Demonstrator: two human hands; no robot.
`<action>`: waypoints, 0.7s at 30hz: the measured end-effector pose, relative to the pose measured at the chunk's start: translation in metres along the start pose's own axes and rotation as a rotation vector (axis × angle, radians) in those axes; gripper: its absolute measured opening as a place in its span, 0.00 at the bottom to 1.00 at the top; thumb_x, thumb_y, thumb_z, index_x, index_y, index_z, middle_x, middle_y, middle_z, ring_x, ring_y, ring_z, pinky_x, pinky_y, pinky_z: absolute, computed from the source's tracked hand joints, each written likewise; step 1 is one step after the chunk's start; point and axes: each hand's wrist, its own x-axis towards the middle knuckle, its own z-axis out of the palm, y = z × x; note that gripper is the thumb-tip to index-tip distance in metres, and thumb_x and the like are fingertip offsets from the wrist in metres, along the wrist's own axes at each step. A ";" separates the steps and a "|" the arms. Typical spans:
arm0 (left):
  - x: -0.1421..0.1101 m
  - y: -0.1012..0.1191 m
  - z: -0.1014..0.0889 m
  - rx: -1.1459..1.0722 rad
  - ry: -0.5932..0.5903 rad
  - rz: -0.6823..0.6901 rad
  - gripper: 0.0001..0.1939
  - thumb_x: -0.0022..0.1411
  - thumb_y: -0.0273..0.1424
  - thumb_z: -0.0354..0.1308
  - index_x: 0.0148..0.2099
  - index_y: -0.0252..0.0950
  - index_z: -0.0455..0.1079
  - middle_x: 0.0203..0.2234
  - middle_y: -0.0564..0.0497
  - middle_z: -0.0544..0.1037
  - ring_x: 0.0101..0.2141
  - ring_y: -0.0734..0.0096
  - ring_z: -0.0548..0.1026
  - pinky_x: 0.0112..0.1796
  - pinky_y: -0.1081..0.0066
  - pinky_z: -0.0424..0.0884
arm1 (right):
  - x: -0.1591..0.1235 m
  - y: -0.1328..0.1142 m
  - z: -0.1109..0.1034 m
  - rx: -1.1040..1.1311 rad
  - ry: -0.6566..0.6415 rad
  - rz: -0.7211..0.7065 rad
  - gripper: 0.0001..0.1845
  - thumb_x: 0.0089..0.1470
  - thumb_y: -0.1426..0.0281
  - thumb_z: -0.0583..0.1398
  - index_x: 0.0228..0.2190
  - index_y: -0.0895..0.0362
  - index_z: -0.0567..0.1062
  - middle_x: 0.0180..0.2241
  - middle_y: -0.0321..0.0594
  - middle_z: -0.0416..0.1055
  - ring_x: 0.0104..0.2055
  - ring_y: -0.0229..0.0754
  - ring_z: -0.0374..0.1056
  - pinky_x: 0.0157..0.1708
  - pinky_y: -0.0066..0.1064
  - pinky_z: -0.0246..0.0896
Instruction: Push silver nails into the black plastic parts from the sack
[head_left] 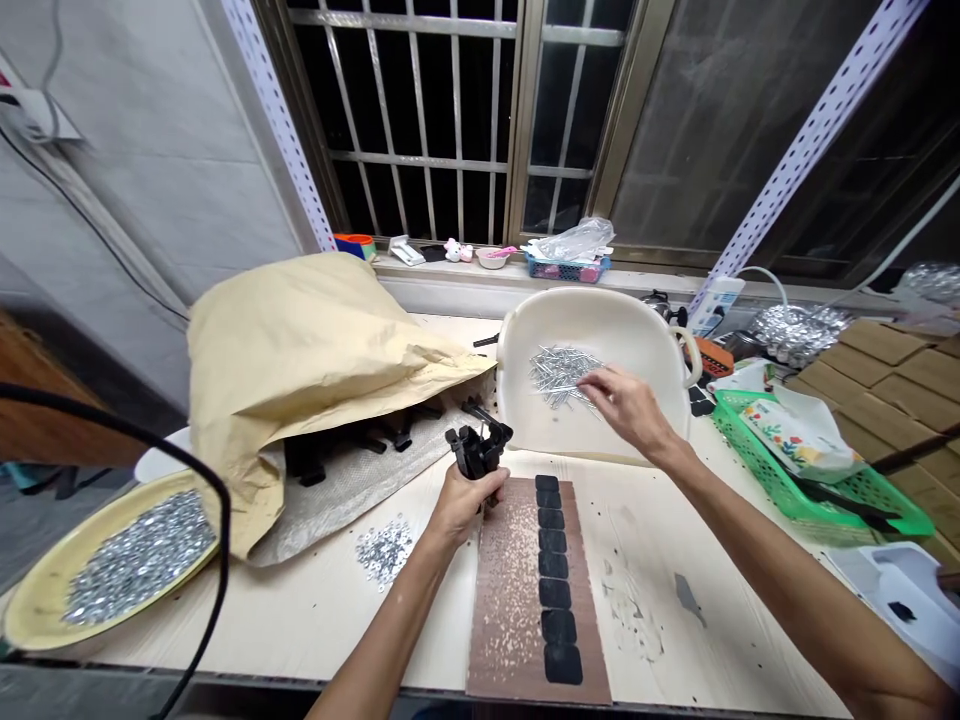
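Note:
My left hand [466, 500] is closed around a bunch of black plastic brackets [478, 450], held upright above the top end of a brown board [510, 600]. A single column of black rounded-square pads [553, 566] runs along that board. Over the white basin [600, 320], my right hand [626, 405] has its fingers pinched together at the right side of a pile of thin silver metal pins [562, 375]. What sits between those fingertips is hidden.
Left of the board lies a heap of small metal washers [384, 553]. An open paper sack [315, 350] with more black parts stands behind it, beside a yellow dish [45, 610] of shiny metal pieces. At right are a green basket [817, 510] and cardboard boxes [892, 390].

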 end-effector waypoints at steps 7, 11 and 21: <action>0.005 0.002 0.007 0.105 -0.032 -0.012 0.12 0.42 0.30 0.66 0.30 0.32 0.69 0.16 0.56 0.69 0.17 0.75 0.66 0.21 0.74 0.61 | 0.000 -0.054 -0.008 -0.020 -0.162 -0.391 0.14 0.61 0.69 0.50 0.35 0.55 0.75 0.31 0.40 0.66 0.35 0.40 0.61 0.35 0.32 0.57; 0.008 0.003 0.008 0.250 0.038 0.037 0.09 0.41 0.27 0.65 0.26 0.33 0.68 0.15 0.57 0.69 0.17 0.77 0.65 0.21 0.75 0.60 | 0.006 -0.057 -0.008 0.057 -0.289 -0.453 0.13 0.60 0.70 0.50 0.37 0.54 0.75 0.33 0.40 0.68 0.35 0.38 0.63 0.35 0.31 0.60; -0.011 0.023 -0.006 0.071 0.067 0.160 0.11 0.48 0.32 0.64 0.34 0.31 0.71 0.21 0.53 0.73 0.23 0.73 0.69 0.27 0.72 0.67 | 0.036 0.064 0.012 -0.006 -0.075 0.324 0.12 0.54 0.69 0.55 0.31 0.59 0.77 0.25 0.37 0.74 0.30 0.38 0.69 0.32 0.26 0.60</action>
